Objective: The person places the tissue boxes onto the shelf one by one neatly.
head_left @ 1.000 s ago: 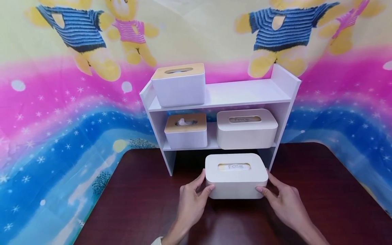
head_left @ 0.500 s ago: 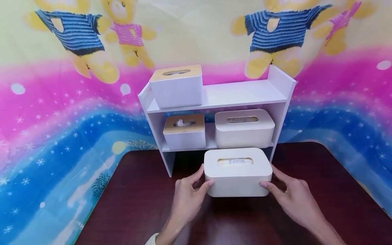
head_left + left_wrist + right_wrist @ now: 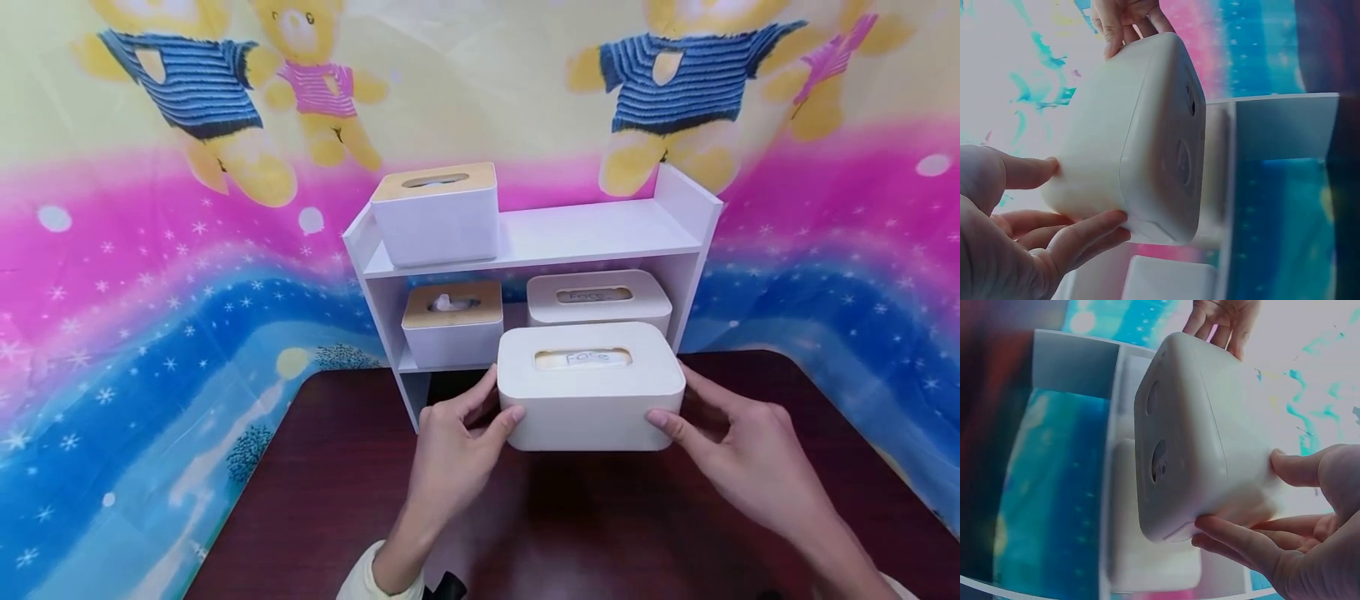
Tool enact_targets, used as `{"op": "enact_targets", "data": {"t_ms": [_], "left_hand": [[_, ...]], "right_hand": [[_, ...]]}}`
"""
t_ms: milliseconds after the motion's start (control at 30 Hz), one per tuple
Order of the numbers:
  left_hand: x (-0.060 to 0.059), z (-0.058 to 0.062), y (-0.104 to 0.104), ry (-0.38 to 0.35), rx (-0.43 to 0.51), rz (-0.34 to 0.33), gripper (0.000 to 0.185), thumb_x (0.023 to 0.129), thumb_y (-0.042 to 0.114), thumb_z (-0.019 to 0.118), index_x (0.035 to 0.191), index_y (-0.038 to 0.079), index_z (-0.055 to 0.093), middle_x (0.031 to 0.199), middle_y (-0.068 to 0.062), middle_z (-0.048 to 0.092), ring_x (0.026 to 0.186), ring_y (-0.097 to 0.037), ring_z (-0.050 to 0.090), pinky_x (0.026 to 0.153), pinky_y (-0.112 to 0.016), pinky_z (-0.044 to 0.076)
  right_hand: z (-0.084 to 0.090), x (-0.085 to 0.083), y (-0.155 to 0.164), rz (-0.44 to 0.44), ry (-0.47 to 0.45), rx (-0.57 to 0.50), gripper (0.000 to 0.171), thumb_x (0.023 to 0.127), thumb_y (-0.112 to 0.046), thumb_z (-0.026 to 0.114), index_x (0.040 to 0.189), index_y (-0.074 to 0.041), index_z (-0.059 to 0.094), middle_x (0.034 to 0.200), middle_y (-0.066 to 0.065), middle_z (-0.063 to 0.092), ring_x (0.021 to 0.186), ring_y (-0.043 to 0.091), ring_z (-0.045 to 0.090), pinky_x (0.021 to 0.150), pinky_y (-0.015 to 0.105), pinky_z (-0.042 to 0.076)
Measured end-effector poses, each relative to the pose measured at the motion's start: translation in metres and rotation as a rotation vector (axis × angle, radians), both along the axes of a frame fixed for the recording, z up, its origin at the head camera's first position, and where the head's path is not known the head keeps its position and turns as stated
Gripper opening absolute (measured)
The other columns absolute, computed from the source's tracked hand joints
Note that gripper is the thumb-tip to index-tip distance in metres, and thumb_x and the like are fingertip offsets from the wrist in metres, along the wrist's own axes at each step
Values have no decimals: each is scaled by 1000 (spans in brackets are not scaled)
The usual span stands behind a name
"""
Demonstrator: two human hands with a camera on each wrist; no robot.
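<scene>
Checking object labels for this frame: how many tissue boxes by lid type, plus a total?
Wooden-lid boxes: 2, one on the top shelf and one on the lower shelf.
All-white boxes: 2, one on the lower shelf and one held in both hands.
Total: 4 boxes.

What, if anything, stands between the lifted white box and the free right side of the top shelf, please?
Nothing visible does: the white box, held at its ends by the left hand and right hand, is below the top shelf, whose right side is bare.
</scene>
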State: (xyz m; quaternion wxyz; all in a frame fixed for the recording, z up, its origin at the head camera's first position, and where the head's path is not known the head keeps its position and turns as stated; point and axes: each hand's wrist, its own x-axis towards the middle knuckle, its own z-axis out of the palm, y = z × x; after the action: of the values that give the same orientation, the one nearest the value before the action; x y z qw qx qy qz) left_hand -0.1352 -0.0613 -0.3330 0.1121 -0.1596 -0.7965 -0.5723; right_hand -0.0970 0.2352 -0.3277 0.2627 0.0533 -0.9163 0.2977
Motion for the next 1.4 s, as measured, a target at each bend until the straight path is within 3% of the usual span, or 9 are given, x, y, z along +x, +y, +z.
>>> {"op": "enact_targets", "data": {"t_ms": [133,233,467,767,1033,1067,1200,1300,1400], "left_hand": [[-1,16,-1,29,2,10,62,94,20,85,151,17,61,150,-3,65,128,-19,70,92,-36,63],[-2,29,-1,68,5,6,61,95,21,85,151,17,62,150,-2,65,128,-18,70,94,-40,63],[-5,56,2,151,-2,-19,60,96,21,84,151,17,62,149,-1,67,127,-18,72,93,-41,64],[-11,91,5,236,-7,-33,60,96,20,83,152,14,60,151,-2,66,126,-22,73,95,-40,64],[-12,116,8,286,0,-18,59,96,20,84,150,13,62,146,-5,70,122,-18,75,96,-35,63],[-12,119,9,295,10,-20,58,96,19,84,150,13,63,146,-5,70,123,-18,75,97,-35,63],[-16,128,10,325,40,-24,57,96,18,84,148,11,64,145,-5,70,123,-17,74,99,-33,62],[-19,135,11,328,52,-31,57,96,18,84,148,12,63,146,-4,70,126,-15,73,101,-32,61],[-23,140,13,322,67,-41,56,96,17,83,148,12,63,146,-4,70,129,-15,71,102,-32,60]], "right_hand": [[15,-1,2,2,1,1,73,89,-32,90,154,-17,60,91,18,80,62,11,62,47,23,37],[27,-1,4,6,-17,-2,74,90,-34,89,155,-17,58,120,29,77,86,34,78,50,19,48],[51,-2,9,29,23,-20,74,92,-30,88,157,-19,55,126,29,75,98,45,79,66,-1,47],[87,-6,10,-18,23,6,71,97,-35,82,159,-17,53,137,31,69,106,57,74,64,-7,39],[109,-9,17,-35,113,-27,64,95,-35,85,153,-23,62,133,24,73,95,-26,66,64,1,40],[111,-10,18,-37,118,-24,64,95,-36,84,153,-24,61,133,24,73,100,-15,72,65,0,40],[120,-16,21,-35,141,-23,63,96,-38,83,154,-27,61,134,24,73,98,-26,65,67,-4,39],[127,-21,21,-44,145,1,64,97,-40,81,155,-27,59,135,25,72,109,6,78,70,-7,37],[134,-25,20,-64,133,18,64,99,-43,78,157,-28,56,137,25,70,114,52,68,71,-9,35]]}}
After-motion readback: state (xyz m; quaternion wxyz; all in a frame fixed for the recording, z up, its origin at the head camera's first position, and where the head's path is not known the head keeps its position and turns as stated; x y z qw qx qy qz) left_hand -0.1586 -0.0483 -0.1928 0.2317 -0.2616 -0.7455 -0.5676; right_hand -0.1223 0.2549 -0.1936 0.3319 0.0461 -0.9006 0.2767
